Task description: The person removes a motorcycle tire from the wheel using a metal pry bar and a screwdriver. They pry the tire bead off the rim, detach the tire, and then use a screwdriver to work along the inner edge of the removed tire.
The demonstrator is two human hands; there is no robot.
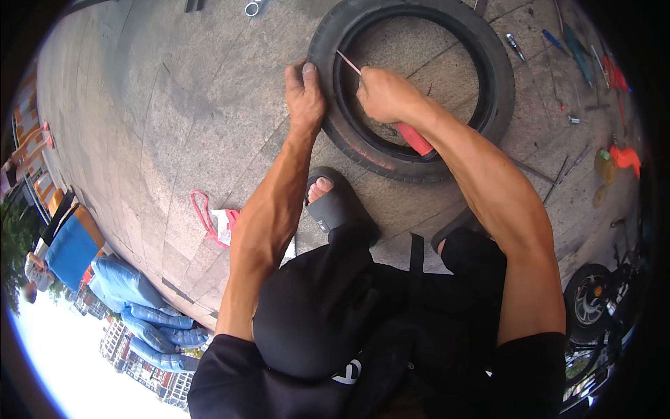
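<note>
A black tire (499,77) lies on the paving in front of me, beyond my feet. My left hand (306,98) is closed at its left outer edge, thumb on top and the other fingers mostly hidden. My right hand (386,96) is over the opening, wrapped round a red-handled tool (415,140) with a thin shaft. The shaft slants up and left, its tip over the tire's inner left side. Part of the red handle shows below my wrist; the grip itself is hidden under my fingers.
Right of the tire lie scattered tools, among them a blue-handled one (555,40), a socket (574,119) and an orange-red piece (625,159). A red-strapped packet (222,225) lies near my left forearm. A vehicle wheel (587,302) stands at the right. People are at the far left.
</note>
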